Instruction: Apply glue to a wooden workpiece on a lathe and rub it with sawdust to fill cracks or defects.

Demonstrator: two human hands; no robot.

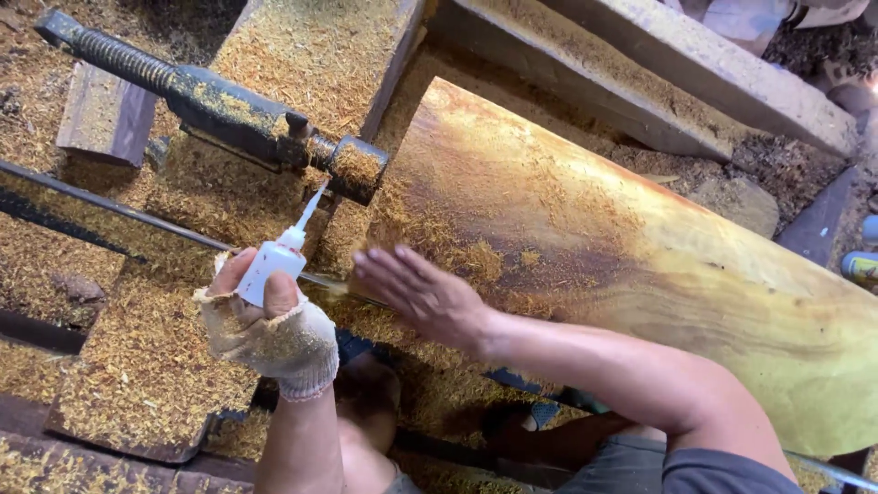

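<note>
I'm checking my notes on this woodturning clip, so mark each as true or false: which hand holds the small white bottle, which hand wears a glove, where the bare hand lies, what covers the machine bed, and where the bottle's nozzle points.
1. The left hand holds the small white bottle. True.
2. The right hand wears a fingerless glove. False: it is bare; the glove is on the left hand.
3. The right hand lies flat against the large wooden piece. True.
4. The machine bed is bare metal. False: wood shavings cover it.
5. The bottle's nozzle points down at the floor. False: it points up toward the dark metal centre.
</note>
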